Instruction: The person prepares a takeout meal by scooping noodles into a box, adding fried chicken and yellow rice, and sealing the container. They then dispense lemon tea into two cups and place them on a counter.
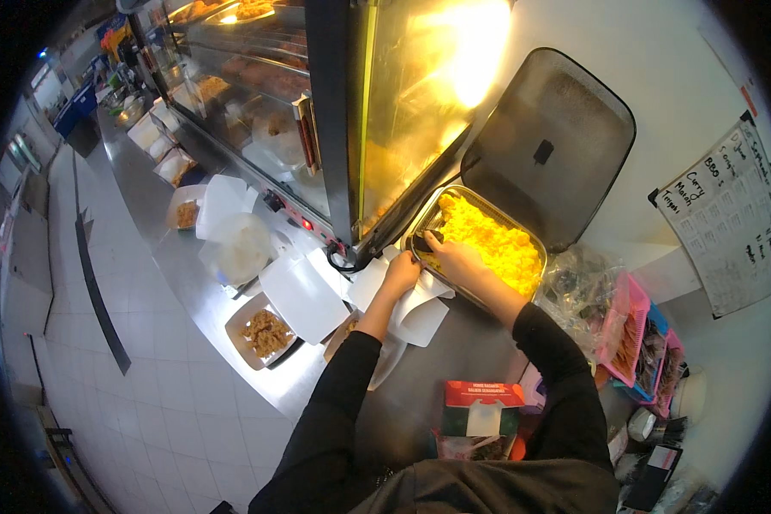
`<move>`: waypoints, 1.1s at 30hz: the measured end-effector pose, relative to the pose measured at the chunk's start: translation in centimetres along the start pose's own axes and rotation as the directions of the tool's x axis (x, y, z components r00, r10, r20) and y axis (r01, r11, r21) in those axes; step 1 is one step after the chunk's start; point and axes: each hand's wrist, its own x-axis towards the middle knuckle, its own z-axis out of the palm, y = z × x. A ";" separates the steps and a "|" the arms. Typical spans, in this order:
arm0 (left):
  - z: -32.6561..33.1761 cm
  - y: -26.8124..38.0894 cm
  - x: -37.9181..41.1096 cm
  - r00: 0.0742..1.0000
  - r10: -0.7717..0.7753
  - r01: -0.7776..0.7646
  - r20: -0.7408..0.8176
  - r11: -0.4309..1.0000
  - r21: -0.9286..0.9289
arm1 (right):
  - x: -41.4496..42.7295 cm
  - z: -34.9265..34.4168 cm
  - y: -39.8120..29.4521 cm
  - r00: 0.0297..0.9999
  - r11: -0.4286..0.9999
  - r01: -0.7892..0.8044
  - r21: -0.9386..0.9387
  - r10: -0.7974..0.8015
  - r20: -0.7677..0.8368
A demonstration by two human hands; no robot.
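Note:
My right hand (459,260) reaches over a rectangular metal pan (540,241) and grips a black utensil (428,242), whose lower end is hidden. Crumbly yellow food (488,241), perhaps scrambled egg, fills much of the pan. My left hand (401,275) is closed at the pan's left corner; whether its fingertips pinch the rim or the utensil is unclear. Below that hand lie white paper box flaps (421,318). A paper box (239,331) to the left contains brown fried pieces (267,333). Another box with brown food is partly hidden by my left forearm.
A lit glass food warmer (334,128) borders the pan's left side. Behind the pan a dark lid (552,141) stands raised near the wall. Clear plastic bags (575,283) and pink baskets (629,321) are to the right. A red-green carton (482,405) sits before my body.

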 end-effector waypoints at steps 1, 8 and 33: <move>0.0 -0.1 0.1 1.000 -0.016 0.016 0.018 1.000 -0.001 | 0.1 0.2 -0.5 1.000 0.999 -0.026 0.038 0.026 0.011; 0.3 0.1 0.2 0.999 0.044 -0.044 0.002 0.999 -0.006 | 1.3 2.2 1.8 1.000 0.965 0.014 0.260 -0.020 0.023; -7.3 4.0 -19.2 0.991 0.127 -0.108 -0.027 0.693 -0.712 | -24.4 0.0 3.0 0.982 -0.465 -0.149 0.873 0.034 0.186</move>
